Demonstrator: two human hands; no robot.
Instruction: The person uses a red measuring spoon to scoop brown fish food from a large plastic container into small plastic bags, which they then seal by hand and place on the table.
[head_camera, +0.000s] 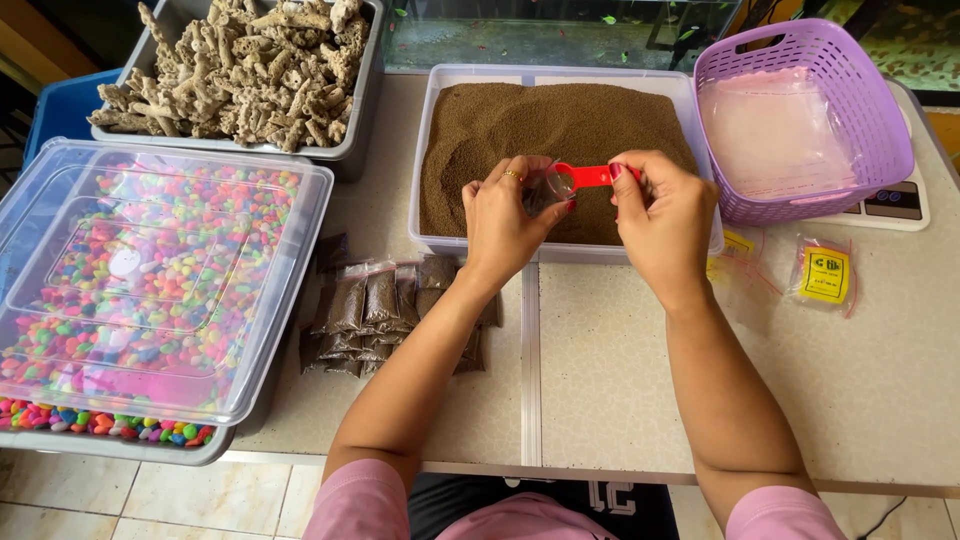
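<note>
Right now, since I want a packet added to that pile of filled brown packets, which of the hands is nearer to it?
Left. The left hand is just above and right of the filled packets; the right hand is farther right.

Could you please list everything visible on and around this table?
Granule tub: one, clear, holds brown granules, centre back.
Scoop: one, red, over the tub.
Small bag: one, clear, at the scoop's tip.
Filled bags: a pile, clear with brown fill, left of the left forearm.
Pebble bin: one, grey, clear lid, multicoloured pebbles, left.
Coral tray: one, grey, beige coral pieces, back left.
Basket: one, purple, clear bags inside, back right.
Scale: one, white, under the basket.
Empty bags: a few, clear with yellow labels, right.
Table: one, speckled beige.
Left hand: holds the small bag.
Right hand: holds the scoop.
</note>
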